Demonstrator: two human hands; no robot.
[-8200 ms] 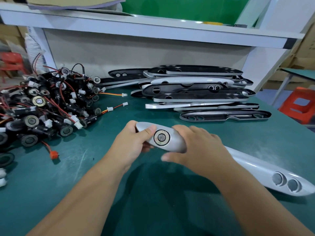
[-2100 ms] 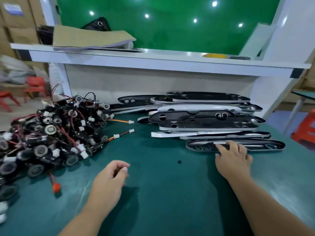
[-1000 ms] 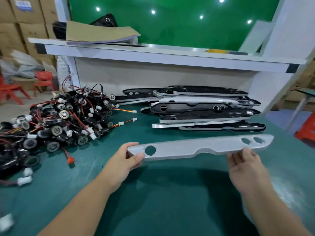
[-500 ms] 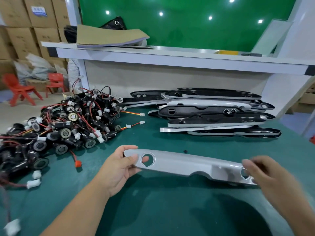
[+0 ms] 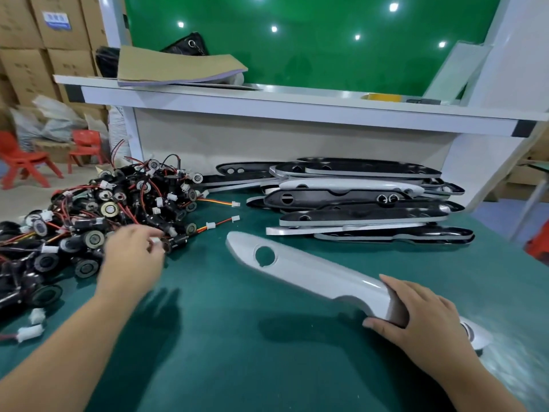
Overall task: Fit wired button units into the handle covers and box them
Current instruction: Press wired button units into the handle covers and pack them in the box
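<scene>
Left hand [image 5: 133, 260] first: its fingertips [image 5: 150, 234] are right at the near edge of the pile of wired button units [image 5: 104, 209], on or just beside a white connector [image 5: 155, 240] and a black button unit [image 5: 173, 242]. It's motion-blurred there, so I honestly can't tell if anything is pinched or only touched.

Right hand [image 5: 416, 319] is clearer. Fingers [image 5: 398, 288] are curled over the top of the silver handle cover [image 5: 312, 272] and the thumb [image 5: 375, 325] is tucked under its near side, so it's gripping it close to the near end. The cover runs diagonally across the green mat [image 5: 237, 346], round hole [image 5: 264, 255] at the far end, empty.

Room-wise, there's a wide bare patch of mat between and in front of both arms. The stack of handle covers [image 5: 356, 203] sits behind, against the white shelf [image 5: 267, 105] backboard. The mat's right edge falls away just past that stack; the button pile crowds the left edge.

Containers: cardboard boxes [image 5: 29, 40] stacked back left, closed, contents not visible. A black bag [image 5: 184, 46] sits on the shelf behind a cardboard sheet [image 5: 178, 66].
</scene>
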